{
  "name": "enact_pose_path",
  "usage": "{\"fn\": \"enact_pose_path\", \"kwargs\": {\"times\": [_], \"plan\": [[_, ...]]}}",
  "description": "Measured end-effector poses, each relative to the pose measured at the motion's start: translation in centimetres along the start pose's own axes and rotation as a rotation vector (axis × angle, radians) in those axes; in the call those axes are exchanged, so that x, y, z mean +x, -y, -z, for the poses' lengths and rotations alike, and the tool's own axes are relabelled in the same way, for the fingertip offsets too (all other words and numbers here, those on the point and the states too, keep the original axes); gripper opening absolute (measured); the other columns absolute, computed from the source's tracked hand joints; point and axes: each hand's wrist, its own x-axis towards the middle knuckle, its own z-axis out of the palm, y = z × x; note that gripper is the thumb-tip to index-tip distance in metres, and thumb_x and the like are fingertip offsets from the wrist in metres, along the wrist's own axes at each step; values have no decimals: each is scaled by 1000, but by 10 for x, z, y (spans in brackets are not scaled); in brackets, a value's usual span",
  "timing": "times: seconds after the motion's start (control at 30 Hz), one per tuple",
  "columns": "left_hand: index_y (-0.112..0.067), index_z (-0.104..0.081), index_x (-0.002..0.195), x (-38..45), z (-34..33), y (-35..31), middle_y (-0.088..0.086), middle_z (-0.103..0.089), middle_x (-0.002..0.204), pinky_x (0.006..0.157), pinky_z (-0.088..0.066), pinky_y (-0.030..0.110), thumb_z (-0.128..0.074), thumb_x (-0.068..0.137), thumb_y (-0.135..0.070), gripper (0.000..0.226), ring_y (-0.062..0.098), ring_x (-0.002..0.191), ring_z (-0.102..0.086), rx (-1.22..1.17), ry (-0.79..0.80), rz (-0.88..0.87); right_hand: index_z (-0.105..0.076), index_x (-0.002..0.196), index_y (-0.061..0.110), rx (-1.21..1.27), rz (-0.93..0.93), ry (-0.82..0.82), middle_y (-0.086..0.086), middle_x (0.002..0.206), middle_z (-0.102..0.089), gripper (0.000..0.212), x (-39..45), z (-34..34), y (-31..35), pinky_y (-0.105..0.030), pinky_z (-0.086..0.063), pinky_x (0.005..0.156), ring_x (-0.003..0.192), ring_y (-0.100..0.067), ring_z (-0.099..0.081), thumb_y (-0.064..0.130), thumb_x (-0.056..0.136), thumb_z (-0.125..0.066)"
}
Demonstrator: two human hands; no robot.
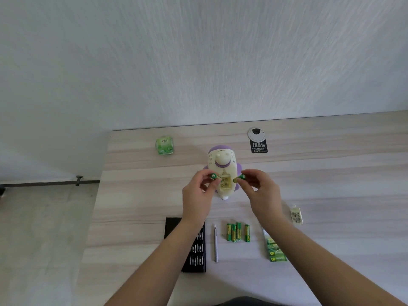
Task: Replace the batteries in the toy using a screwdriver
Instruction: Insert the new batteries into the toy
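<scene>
Holding one green battery in each hand over the toy [222, 171], which lies on its back mid-bench [331, 173] with the battery bay [225, 182] open. Left hand [198, 195] pinches a battery [213, 176] at the bay's left edge; right hand [261, 191] pinches another battery [240, 178] at the right edge. Can't tell if these are old cells coming out or new ones going in; the bay looks empty, so probably mid-swap.

Next move, my guess: seat or set aside these two, matching polarity to the bay contacts. Cover [296, 215] sits off to the right, screwdriver [216, 244] near the front edge beside four loose batteries [238, 232] and the bit case [194, 248]. GP pack [276, 252] partly hidden by the right forearm.

Hard to read: polarity marks, contacts, any screw. Bit case half covered by the left arm.
</scene>
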Motion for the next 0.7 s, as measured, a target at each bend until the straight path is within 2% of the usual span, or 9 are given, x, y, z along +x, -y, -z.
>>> {"fn": "enact_pose_path", "kwargs": {"times": [0.1, 0.43, 0.7], "plan": [[-23, -67, 99, 0, -1, 2, -14, -71, 91, 67, -49, 17, -74, 85, -14, 18, 3, 82, -65, 44, 36, -34, -67, 103, 22, -10, 31, 9, 9, 91, -70, 23, 1, -2, 1, -11, -49, 78, 84, -1, -65, 14, 83, -74], [-21, -69, 101, 4, -3, 7, -14, -70, 93, 64, -43, 9, -76, 83, -17, 20, 2, 84, -64, 170, 59, -136, -68, 102, 17, -106, 172, 56, 7, 92, -66, 21, 4, -9, 2, -5, -44, 75, 84, 1, -62, 10, 83, -73], [-21, -69, 102, 7, -5, 14, -12, -69, 92, 65, -41, 7, -76, 83, -24, 21, 4, 84, -62, 223, 68, -136, -69, 100, 18, -131, 194, 63, 11, 92, -66, 20, 6, -11, -2, -7, -46, 75, 83, 1, -63, 10, 83, -74]]}}
